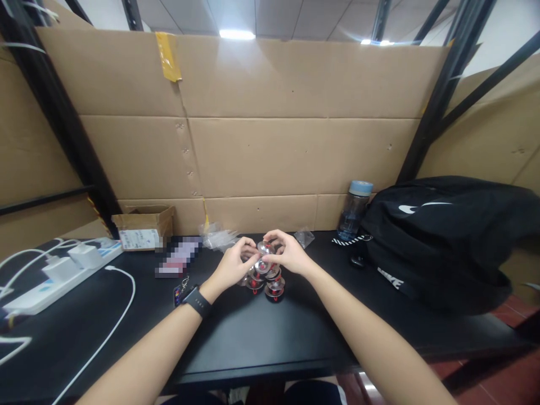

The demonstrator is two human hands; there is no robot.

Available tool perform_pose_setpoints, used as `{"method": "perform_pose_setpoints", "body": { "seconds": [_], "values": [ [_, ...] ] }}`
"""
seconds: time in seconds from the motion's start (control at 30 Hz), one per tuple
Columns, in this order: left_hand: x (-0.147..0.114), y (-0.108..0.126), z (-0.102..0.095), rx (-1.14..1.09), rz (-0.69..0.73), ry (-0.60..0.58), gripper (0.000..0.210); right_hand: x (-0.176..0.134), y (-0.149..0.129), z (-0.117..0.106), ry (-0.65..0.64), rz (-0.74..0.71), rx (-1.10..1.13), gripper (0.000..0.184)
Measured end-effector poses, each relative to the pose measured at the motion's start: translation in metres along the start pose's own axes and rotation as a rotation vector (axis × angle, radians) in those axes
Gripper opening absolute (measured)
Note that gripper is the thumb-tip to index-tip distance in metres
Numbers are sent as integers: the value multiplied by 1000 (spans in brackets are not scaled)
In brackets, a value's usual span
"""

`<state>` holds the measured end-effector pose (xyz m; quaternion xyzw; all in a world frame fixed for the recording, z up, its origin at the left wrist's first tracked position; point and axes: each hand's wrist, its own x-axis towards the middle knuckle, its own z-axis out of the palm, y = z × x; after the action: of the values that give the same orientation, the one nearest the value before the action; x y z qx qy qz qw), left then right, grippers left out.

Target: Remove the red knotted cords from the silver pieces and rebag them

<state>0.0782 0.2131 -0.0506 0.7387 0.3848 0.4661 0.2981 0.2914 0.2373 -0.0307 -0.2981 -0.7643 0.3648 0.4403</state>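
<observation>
Several small, round, shiny disc-shaped pieces with red parts [274,288] are heaped on the black table, some lying on top of others. My left hand [237,263] is at the left side of the heap, thumb and fingers bent inward to a disc. From the other side my right hand [289,253] curls its fingers round a disc at the top of the heap [264,248]. The two thumbs come close together at the front. Fingers partly cover the discs, so their exact kind cannot be made out. A dark watch [197,301] is on my left wrist.
Clear plastic bags [218,238] lie behind the hands. At left are a small cardboard box [145,229], a white power strip [63,278] with cables, and a blurred flat item [179,257]. A water bottle [355,209] and black backpack [439,247] stand at right.
</observation>
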Motion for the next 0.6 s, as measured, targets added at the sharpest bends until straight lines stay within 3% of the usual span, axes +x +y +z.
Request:
{"method": "perform_pose_setpoints", "body": {
  "seconds": [0.13,0.3,0.47,0.53,0.6],
  "values": [
    [2,-9,5,-335,-78,13,40,-1,1,10,-60,17,80,61],
    [4,-3,5,-355,-92,8,38,-3,-3,17,-96,23,129,64],
    [6,-2,-25,-1,26,48,23,-1,-8,-1,-42,24,116,60],
    [6,-8,-46,268,74,-31,23,-1,-6,-19,-75,35,-43,56],
    [5,-15,-63,441,81,-141,19,-1,0,-40,-174,52,-372,53]
  ]
}}
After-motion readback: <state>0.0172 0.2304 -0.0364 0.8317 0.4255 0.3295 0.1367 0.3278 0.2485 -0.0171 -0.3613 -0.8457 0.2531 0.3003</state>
